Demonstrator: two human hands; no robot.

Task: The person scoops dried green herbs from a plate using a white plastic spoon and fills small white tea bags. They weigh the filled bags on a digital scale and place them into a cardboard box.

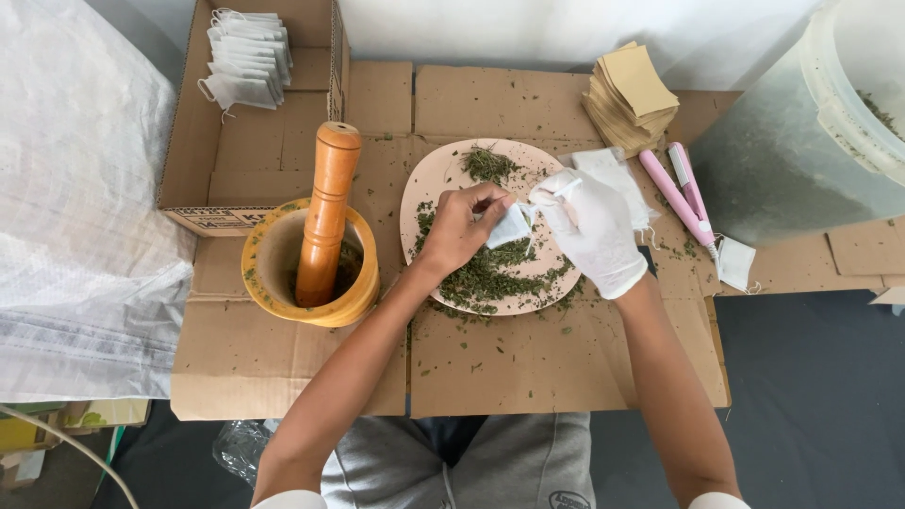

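Both hands meet over a round pale pink plate (429, 188) strewn with dried green herb flakes (490, 273): the bare left hand (462, 226) pinches one side of a small white paper tea-bag sachet (510, 226) between thumb and fingertips, while the right hand (589, 231), in a white glove, grips the other side with its fingers curled in. Just left of the plate stands a yellow wooden mortar (311, 283) with an orange wooden pestle (325, 212) leaning upright in it. To the right lies a pink handheld sealer (677, 193), with a stack of tan paper squares (632, 94) behind it. All of this rests on flattened brown cardboard sheets (509, 368) spread over a dark floor (820, 377), flecked with herb crumbs. An open cardboard box (245, 160) at the far left holds a row of white sachets (247, 57). A white woven sack (75, 207) fills the left edge, and a translucent plastic tub (811, 141) of herbs sits at the right, against a white wall (566, 28).
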